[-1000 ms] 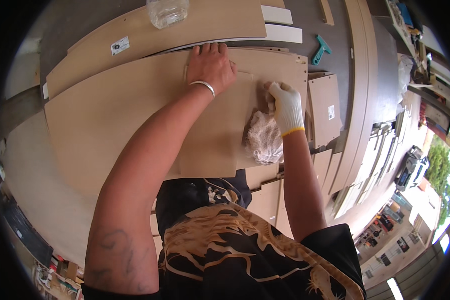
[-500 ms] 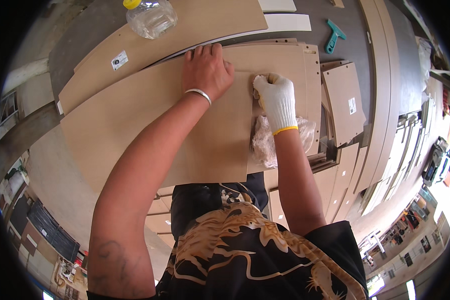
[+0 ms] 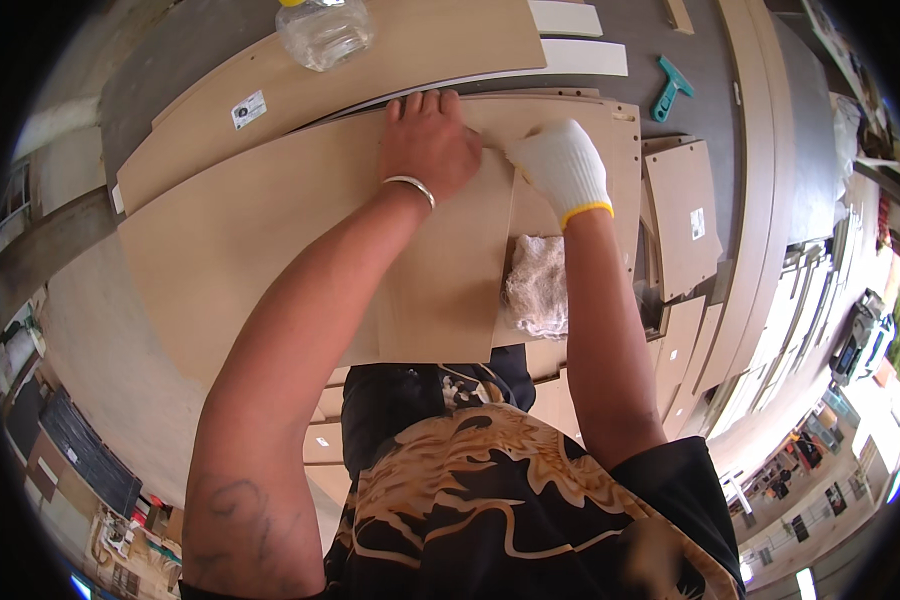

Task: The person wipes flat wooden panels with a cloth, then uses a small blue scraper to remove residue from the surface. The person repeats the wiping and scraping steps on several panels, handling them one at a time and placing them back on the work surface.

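A large tan board [image 3: 300, 230] lies flat in front of me on another tan board that shows past its right end. My left hand [image 3: 430, 145], bare with a silver bangle at the wrist, is bent over the board's far edge with its fingers curled. My right hand [image 3: 562, 168] wears a white knitted glove with a yellow cuff. It is closed at the far part of the board's right end; anything pinched in its fingers is hidden. Near my right forearm, a crumpled pale cloth [image 3: 538, 285] rests on the lower board.
Beyond the boards stand a clear plastic bottle [image 3: 325, 35] with a yellow cap and another tan panel [image 3: 400, 60] bearing a label. A teal scraper [image 3: 672, 88] lies on the dark tabletop at the far right. Smaller drilled panels [image 3: 682, 215] and long strips [image 3: 750, 200] sit to the right.
My right hand has moved away from me along the board's right end, and its wrist has turned. My left hand stays at the far edge. The whole view has shifted slightly.
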`<state>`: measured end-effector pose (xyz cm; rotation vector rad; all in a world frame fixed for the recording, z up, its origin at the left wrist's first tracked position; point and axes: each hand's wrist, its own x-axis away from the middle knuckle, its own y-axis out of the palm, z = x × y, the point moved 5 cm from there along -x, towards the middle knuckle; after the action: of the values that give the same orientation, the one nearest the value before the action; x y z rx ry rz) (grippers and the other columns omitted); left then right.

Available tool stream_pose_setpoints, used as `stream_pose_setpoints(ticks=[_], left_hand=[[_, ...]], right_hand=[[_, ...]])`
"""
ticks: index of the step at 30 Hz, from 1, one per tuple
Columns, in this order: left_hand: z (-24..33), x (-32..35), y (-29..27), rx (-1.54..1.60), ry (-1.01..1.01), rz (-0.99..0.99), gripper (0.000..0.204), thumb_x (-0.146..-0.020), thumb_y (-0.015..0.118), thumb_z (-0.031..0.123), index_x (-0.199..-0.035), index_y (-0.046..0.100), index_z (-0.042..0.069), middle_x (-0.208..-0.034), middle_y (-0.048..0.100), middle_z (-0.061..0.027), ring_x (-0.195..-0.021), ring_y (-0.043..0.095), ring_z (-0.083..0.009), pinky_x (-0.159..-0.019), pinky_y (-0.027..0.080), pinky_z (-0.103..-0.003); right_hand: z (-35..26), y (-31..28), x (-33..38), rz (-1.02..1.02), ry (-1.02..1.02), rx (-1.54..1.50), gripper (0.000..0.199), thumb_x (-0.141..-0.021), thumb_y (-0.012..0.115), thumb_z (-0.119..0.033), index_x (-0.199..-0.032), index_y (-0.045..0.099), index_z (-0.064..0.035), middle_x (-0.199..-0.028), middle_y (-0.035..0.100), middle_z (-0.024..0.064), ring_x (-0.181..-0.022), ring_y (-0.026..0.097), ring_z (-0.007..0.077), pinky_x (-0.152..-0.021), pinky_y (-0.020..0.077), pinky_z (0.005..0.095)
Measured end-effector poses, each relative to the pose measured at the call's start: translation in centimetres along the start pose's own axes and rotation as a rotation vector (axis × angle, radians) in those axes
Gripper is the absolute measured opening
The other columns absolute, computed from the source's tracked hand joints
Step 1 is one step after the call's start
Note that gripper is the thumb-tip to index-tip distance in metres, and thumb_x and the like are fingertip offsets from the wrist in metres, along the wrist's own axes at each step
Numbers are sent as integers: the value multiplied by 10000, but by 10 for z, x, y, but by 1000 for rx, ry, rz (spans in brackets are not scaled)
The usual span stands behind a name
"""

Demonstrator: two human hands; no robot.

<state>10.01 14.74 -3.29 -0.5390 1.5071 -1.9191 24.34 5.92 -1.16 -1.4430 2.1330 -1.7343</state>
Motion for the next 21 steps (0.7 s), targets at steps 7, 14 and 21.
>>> stream_pose_setpoints(ticks=[7,14,21], left_hand=[[-2,-4,1,10,-9,-86,362,-869,637,247,-1160,630,32,-1197,693,-141,-1210,594,-303,-1059,420,-500],[2,0,-6,96,157,12,469,-917,661,320,-1302,595,60,-1359,640,-147,-1287,555,-348,-1084,411,-529],[6,0,-20,224,355,-20,371,-881,754,352,-1185,706,144,-1547,517,-149,-1407,455,-397,-1198,322,-584]], right_hand=[[59,-37,20,58,154,-697,318,-934,747,-318,-927,779,-2,-691,658,43,-590,564,113,-560,461,300],[232,-61,51,332,323,-1467,363,-998,571,-82,-1338,625,31,-940,687,100,-664,573,109,-573,470,225],[260,-63,30,432,229,-1073,416,-1008,507,17,-1418,576,37,-1131,725,139,-792,643,128,-716,552,261]])
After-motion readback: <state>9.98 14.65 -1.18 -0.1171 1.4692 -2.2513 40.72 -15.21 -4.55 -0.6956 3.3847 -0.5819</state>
